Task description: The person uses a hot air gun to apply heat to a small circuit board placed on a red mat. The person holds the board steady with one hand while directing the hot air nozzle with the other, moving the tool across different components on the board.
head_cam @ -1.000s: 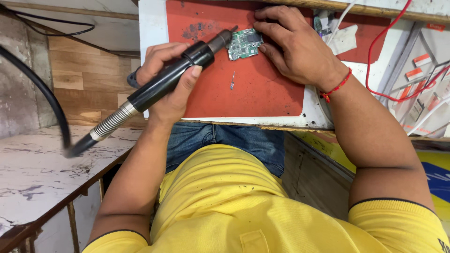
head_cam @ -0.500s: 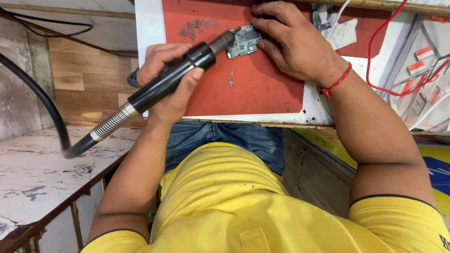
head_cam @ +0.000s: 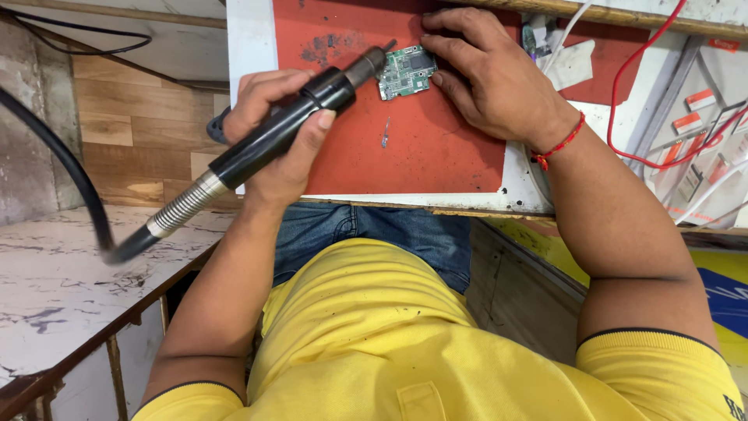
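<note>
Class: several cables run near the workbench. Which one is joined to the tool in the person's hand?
The thick black hose, joined to the black handpiece in the left hand. The red wire and white cable lie apart, beyond the right hand.

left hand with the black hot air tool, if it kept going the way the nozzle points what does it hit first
Most likely the small green circuit board: the left hand aims the black tool at it, the nozzle tip by its upper left corner. Height above the red mat is unclear.

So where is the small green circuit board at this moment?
In the head view, the circuit board lies on the red mat, top centre, between the hot-air tool nozzle and the right hand, which touches its right edge.
</note>
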